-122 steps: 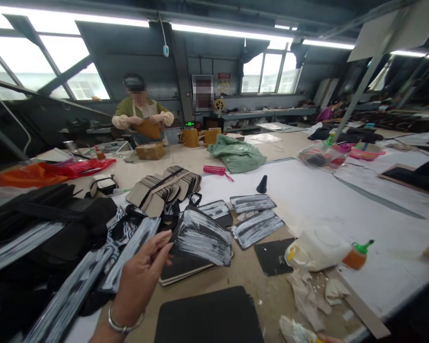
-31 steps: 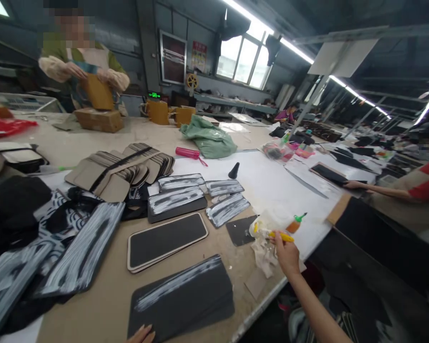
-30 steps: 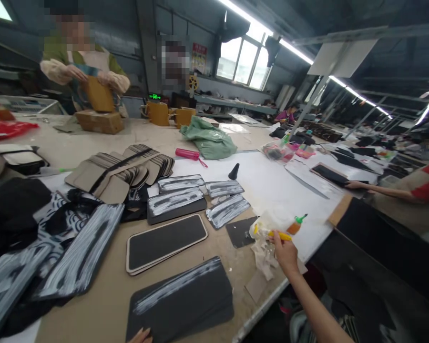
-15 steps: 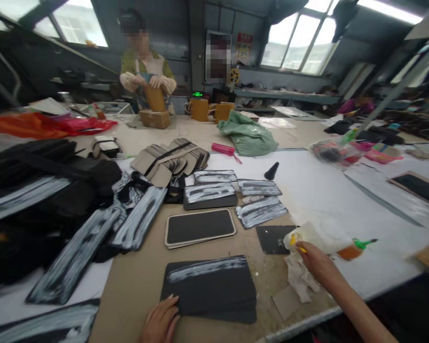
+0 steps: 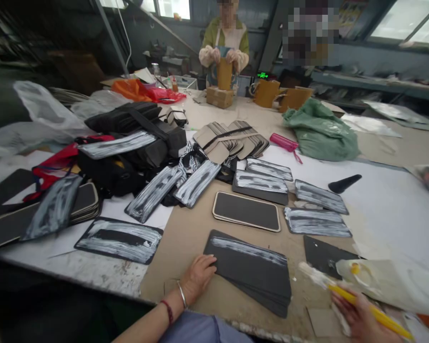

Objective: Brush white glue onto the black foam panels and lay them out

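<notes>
My left hand [image 5: 199, 274] lies at the left edge of a stack of black panels [image 5: 250, 274], fingertips touching it and fingers stretched out. A white smear of glue runs along the top panel's far edge. At the lower right, my right hand [image 5: 359, 312] is closed around a yellow-handled brush [image 5: 346, 294]; its bristles are coated in white and point toward the stack. Just beyond that hand, a translucent plastic container [image 5: 382, 281] lies on the table. A black panel with a pale border [image 5: 246, 211] sits behind the stack.
Several white-smeared panels [image 5: 318, 222] lie around the work area. Behind are bundled beige pieces [image 5: 214, 143], a green plastic bag [image 5: 318, 131] and a pink case [image 5: 282, 142]. Across the table a co-worker [image 5: 223, 47] handles a tan piece on a cardboard box [image 5: 219, 97].
The brush has come out of the plastic container, and my right hand now carries it nearer to me. My left hand stays by the stack. The view has swung left.
</notes>
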`<act>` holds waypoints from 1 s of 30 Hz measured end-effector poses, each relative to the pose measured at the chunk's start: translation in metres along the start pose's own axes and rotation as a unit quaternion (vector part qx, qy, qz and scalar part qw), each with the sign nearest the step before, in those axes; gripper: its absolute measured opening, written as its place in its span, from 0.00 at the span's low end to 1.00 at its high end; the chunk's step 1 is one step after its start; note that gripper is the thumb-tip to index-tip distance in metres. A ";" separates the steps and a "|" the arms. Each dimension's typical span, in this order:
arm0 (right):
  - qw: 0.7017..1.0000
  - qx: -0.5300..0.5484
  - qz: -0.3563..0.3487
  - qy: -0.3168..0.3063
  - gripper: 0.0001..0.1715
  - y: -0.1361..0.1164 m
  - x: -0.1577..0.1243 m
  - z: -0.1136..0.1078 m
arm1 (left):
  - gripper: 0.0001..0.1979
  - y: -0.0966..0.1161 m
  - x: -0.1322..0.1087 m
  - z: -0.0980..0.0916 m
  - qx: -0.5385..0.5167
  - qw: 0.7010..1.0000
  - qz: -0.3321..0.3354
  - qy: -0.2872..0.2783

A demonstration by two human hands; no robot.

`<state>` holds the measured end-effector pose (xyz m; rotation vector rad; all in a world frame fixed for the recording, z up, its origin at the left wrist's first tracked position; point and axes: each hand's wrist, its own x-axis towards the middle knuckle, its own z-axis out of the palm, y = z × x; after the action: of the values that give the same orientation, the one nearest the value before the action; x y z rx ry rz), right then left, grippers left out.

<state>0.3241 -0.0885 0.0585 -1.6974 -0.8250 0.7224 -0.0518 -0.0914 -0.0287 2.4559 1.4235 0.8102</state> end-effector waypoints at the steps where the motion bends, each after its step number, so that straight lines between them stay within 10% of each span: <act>1: 0.997 0.058 0.050 -0.024 0.19 -0.003 -0.015 0.031 | 0.10 -0.001 0.000 0.000 -0.003 1.000 0.002 0.000; 6: 0.966 0.159 0.158 -0.128 0.24 -0.014 -0.070 0.166 | 0.09 -0.007 0.000 0.001 -0.023 0.999 0.015 0.016; 11: 0.960 0.159 0.159 -0.165 0.24 -0.002 -0.084 0.216 | 0.09 -0.010 0.000 0.007 -0.032 0.999 0.007 0.035; 24: 0.984 0.111 0.121 0.065 0.24 0.046 -0.009 0.060 | 0.13 -0.015 -0.002 0.005 -0.050 0.999 0.016 0.007; 30: 0.988 0.084 0.096 0.086 0.25 0.036 -0.016 0.042 | 0.12 -0.015 -0.001 0.005 -0.033 0.999 0.037 0.018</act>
<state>0.2873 -0.0851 0.0141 -1.6735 -0.4706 0.7413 -0.0604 -0.0836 -0.0396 2.4690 1.3028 0.9061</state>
